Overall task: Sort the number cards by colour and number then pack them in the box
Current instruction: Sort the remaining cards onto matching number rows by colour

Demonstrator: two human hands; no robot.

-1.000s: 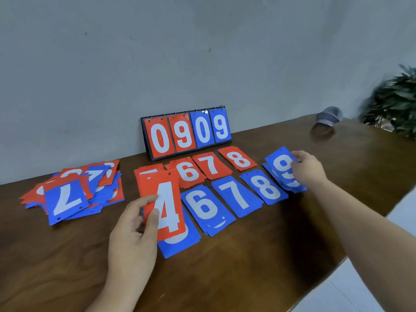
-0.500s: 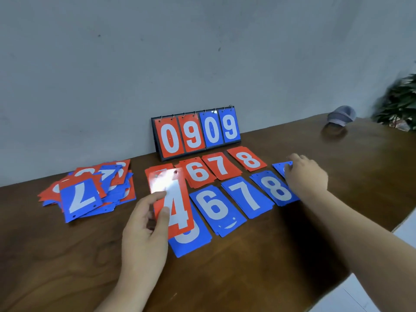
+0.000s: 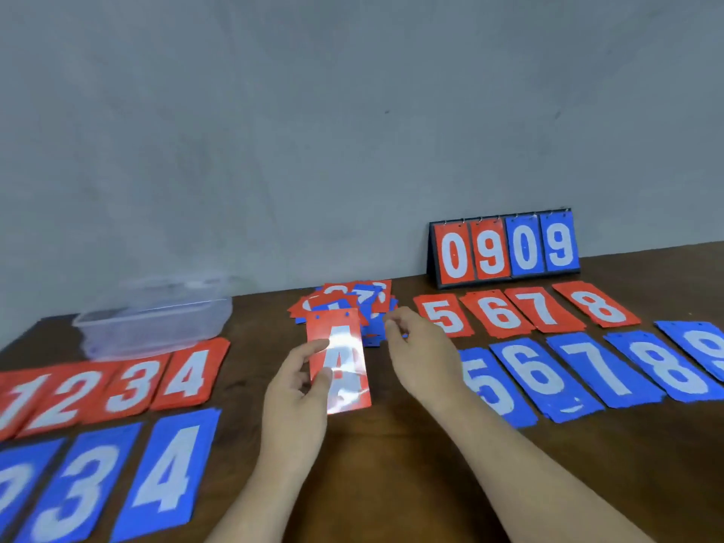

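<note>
Number cards [image 3: 505, 315] half sorted on the worktop [image 3: 391, 464]; left hand [image 3: 294, 401] holds a red 4 card [image 3: 344, 389] in a pinch grip.
Clear box [image 3: 156, 319] sits far left. Red 4 stack [image 3: 192, 376] lies just left of that hand: lower the card flat, edges squared. Right hand [image 3: 423, 358], loosely curled and empty, hovers by the unsorted pile [image 3: 352, 297]; bare worktop between the rows leaves room.

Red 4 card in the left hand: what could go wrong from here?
1. The left hand pinches the red 4 card only by one edge; it may slip before reaching the red 4 stack.
2. The right hand is at the loose pile, which lies close beside the red 5 stack; a nudge could mix them.
</note>
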